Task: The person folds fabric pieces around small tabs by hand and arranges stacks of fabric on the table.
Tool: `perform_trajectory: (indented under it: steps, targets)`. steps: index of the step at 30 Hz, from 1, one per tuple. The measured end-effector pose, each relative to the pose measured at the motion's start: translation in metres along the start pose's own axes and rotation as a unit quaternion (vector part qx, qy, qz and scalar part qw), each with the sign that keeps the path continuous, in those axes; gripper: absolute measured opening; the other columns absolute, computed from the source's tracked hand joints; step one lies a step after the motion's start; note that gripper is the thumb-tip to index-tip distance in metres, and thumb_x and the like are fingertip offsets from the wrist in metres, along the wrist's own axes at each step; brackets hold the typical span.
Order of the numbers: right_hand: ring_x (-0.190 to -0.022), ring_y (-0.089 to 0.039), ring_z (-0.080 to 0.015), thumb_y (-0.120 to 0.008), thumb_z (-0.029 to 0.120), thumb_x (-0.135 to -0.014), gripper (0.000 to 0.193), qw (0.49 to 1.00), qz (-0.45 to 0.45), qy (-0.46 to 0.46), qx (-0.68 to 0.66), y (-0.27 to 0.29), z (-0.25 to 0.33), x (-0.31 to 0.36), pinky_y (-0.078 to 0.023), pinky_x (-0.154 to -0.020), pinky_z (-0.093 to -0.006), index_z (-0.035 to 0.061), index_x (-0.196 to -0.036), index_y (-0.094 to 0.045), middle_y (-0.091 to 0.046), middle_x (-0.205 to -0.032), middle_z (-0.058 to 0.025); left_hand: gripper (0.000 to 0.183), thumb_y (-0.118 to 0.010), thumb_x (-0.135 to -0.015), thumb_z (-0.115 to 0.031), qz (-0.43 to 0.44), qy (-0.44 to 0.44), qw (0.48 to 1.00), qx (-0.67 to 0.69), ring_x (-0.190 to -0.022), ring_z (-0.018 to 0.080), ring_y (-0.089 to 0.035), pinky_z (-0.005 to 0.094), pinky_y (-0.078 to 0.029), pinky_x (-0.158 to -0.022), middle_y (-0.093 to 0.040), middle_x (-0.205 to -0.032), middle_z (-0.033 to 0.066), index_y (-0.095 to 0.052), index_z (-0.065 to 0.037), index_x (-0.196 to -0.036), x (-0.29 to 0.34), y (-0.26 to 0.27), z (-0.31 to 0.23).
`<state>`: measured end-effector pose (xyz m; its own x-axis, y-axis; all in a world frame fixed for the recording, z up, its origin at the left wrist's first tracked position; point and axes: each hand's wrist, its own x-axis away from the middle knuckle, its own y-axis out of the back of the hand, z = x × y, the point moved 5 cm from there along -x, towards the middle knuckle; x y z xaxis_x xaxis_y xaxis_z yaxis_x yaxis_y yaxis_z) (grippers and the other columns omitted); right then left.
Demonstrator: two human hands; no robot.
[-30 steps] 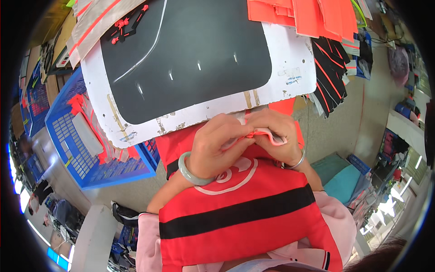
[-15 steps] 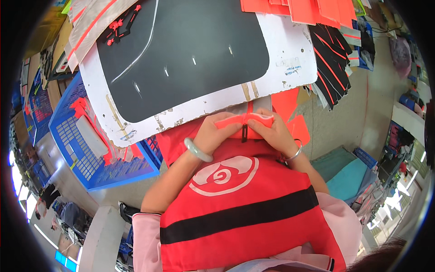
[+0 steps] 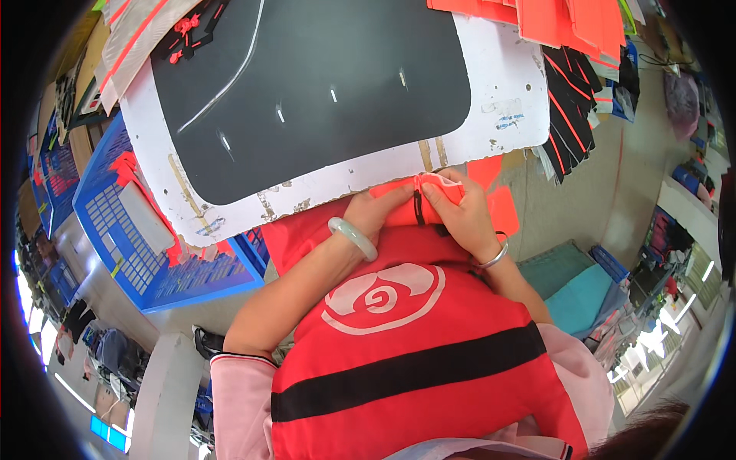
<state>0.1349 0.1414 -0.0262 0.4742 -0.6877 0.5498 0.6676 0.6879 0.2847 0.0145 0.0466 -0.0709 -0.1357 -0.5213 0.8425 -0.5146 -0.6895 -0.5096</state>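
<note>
Hands [image 3: 429,211] shifted right, perhaps pinching orange fabric [image 3: 429,203]

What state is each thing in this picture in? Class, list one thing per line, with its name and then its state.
left hand: closed on the orange fabric piece.
right hand: pinching the orange fabric piece, fingers bent.
orange fabric piece: folded and held between both hands at the board's edge.
black mat: lying flat on the white board.
white board: flat, edges worn and taped.
blue basket: open, holding orange pieces.
</note>
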Motion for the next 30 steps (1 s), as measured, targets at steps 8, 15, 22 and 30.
perform_trajectory:
  steps: [8, 15, 22, 30]
  targets:
    - [-0.075, -0.052, -0.0047, -0.064, 0.012, -0.093, 0.013, 0.999, 0.021, -0.024, 0.001, -0.003, -0.002, -0.003, -0.044, -0.066, -0.0227, -0.0002, -0.093, -0.064, -0.061, -0.079, 0.0010, 0.034, -0.073, -0.086, -0.015, -0.005, 0.007, 1.000, -0.029, -0.098, 0.0166, -0.065, 0.0291, -0.052, -0.087, -0.067, -0.110, 0.0111, -0.065, 0.004, -0.113, 0.000, 0.005, -0.001]
    - [-0.071, -0.050, -0.0036, -0.064, 0.012, -0.094, 0.012, 0.999, -0.021, -0.032, -0.006, -0.007, -0.001, 0.001, -0.041, -0.062, -0.0205, 0.0007, -0.092, -0.062, -0.058, -0.077, 0.0026, 0.033, -0.071, -0.087, -0.010, 0.012, -0.032, 0.999, 0.019, -0.101, 0.0159, -0.063, 0.0283, -0.050, -0.090, -0.066, -0.113, 0.0090, -0.063, 0.001, -0.117, -0.002, 0.002, 0.002]
    - [-0.074, -0.052, -0.0048, -0.065, 0.010, -0.093, 0.010, 0.999, -0.053, -0.001, -0.006, -0.007, 0.001, 0.002, -0.043, -0.065, -0.0218, 0.0006, -0.093, -0.062, -0.060, -0.079, 0.0016, 0.029, -0.070, -0.088, -0.011, -0.006, -0.072, 0.997, 0.021, -0.103, 0.0158, -0.062, 0.0276, -0.049, -0.092, -0.066, -0.113, 0.0091, -0.064, 0.001, -0.115, -0.004, 0.001, 0.004]
    - [-0.079, -0.058, -0.0079, -0.069, 0.011, -0.088, 0.015, 0.994, 0.098, -0.030, -0.036, 0.009, 0.009, 0.003, -0.048, -0.072, -0.0238, 0.0000, -0.098, -0.067, -0.066, -0.084, -0.0029, 0.029, -0.066, -0.091, -0.008, 0.101, -0.008, 0.995, 0.008, -0.101, 0.0156, -0.062, 0.0281, -0.048, -0.092, -0.065, -0.112, 0.0098, -0.061, 0.000, -0.118, 0.005, 0.002, 0.002]
